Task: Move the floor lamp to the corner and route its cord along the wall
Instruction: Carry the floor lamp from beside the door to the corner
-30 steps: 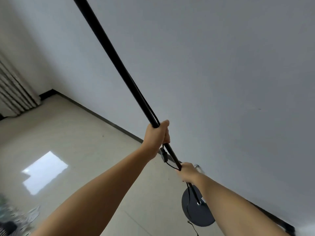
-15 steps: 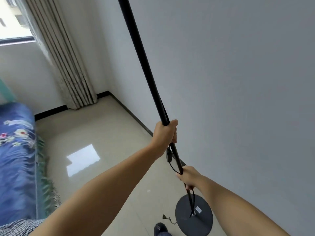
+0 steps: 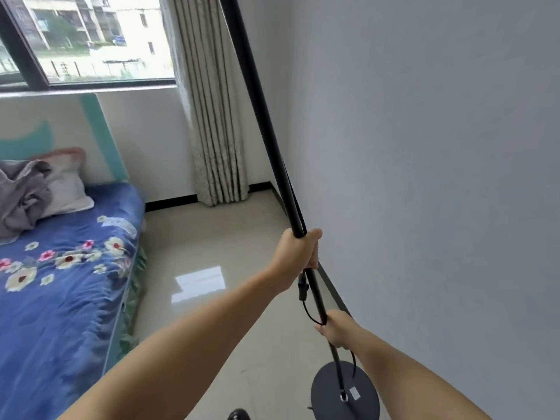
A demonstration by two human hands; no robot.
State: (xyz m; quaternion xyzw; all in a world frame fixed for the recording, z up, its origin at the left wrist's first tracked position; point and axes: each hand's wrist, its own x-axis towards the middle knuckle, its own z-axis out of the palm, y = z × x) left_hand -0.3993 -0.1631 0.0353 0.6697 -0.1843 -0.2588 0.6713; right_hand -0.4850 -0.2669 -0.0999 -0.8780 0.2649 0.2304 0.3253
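The floor lamp's black pole (image 3: 260,116) rises from lower right to the top edge, its head out of frame. My left hand (image 3: 298,253) grips the pole at mid height. Lower down, my right hand (image 3: 336,328) holds the pole together with the thin black cord (image 3: 306,310), which loops between my hands past an inline switch (image 3: 302,287). The round dark base (image 3: 330,389) sits low at the bottom right, close to the grey wall (image 3: 424,177). I cannot tell whether the base touches the floor. The room corner (image 3: 269,183) lies ahead beside the curtain.
A bed with a blue flowered cover (image 3: 60,268) fills the left side, with a pillow (image 3: 63,183) and grey cloth. A beige curtain (image 3: 209,116) hangs by the window (image 3: 91,40). Tiled floor (image 3: 218,237) runs between bed and wall. A dark shoe tip (image 3: 239,415) shows below.
My view has swung left and levelled, bringing the bed, window and corner into sight. The pole now stands steeper. Both hands keep their grips on the pole.
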